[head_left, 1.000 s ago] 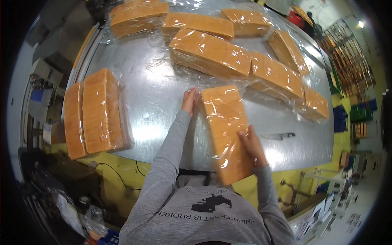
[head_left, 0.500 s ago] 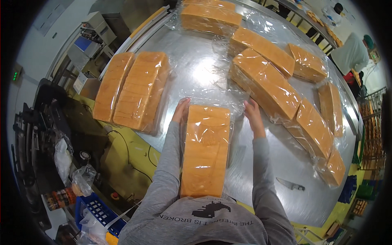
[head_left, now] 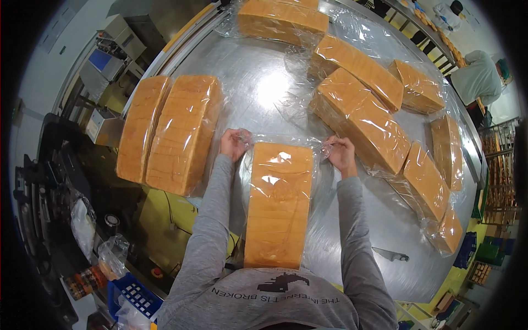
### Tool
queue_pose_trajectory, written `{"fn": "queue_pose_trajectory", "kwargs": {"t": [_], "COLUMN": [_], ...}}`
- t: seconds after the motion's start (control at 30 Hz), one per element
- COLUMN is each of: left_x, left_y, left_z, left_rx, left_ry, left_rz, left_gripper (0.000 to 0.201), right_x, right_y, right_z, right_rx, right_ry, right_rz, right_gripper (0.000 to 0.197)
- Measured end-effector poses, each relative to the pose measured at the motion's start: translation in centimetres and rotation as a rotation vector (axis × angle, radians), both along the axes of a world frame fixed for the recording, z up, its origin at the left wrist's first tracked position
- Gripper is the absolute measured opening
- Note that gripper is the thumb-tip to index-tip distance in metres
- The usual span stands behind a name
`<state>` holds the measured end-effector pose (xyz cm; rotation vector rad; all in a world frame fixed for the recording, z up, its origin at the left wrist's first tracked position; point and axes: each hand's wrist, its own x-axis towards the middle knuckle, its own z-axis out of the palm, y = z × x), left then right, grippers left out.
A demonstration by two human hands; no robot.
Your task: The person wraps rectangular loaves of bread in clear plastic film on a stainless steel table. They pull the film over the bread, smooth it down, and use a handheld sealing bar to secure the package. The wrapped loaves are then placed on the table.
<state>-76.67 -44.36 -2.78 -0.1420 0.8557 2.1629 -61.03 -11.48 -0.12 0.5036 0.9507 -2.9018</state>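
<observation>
A long sliced bread loaf (head_left: 278,212) in a clear plastic bag lies on the metal table right in front of my body. The loose far end of the bag (head_left: 283,139) is stretched sideways just beyond the loaf. At its left corner, my left hand (head_left: 235,144) is closed with the film between its fingers. My right hand (head_left: 340,153) pinches the opposite corner, close to a bagged loaf (head_left: 363,121) on the right. Two more wrapped loaves, an outer one (head_left: 142,129) and an inner one (head_left: 183,132), lie side by side left of my left hand.
Several bagged loaves (head_left: 423,184) are spread over the right side of the metal table (head_left: 352,242). Others (head_left: 283,21) lie at its far edge. A knife (head_left: 391,254) rests at the near right. A blue crate (head_left: 133,297) stands low on the left. People work at the far right.
My fingers have curled in and closed on the bag's two far corners. The film between them is drawn straighter. The view has shifted slightly, and the loaf lies much as before.
</observation>
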Motion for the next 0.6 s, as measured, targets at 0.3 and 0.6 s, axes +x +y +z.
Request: {"fn": "queue_pose_trajectory", "kwargs": {"t": [0.3,0.6], "left_x": [-2.3,1.4], "left_y": [0.5,-0.1], "left_z": [8.9,6.4], "left_rx": [-0.837,-1.193], "left_ry": [1.023,2.037], "left_rz": [-0.435,-0.011], "left_gripper": [0.018,0.012], "right_x": [-2.6,1.8], "right_y": [0.1,-4.2], "right_z": [8.3,3.0], "right_rx": [1.350,2.043], "right_ry": [-0.020,0.379], "right_rz": [0.434,-0.094], "right_gripper": [0.016,0.009]}}
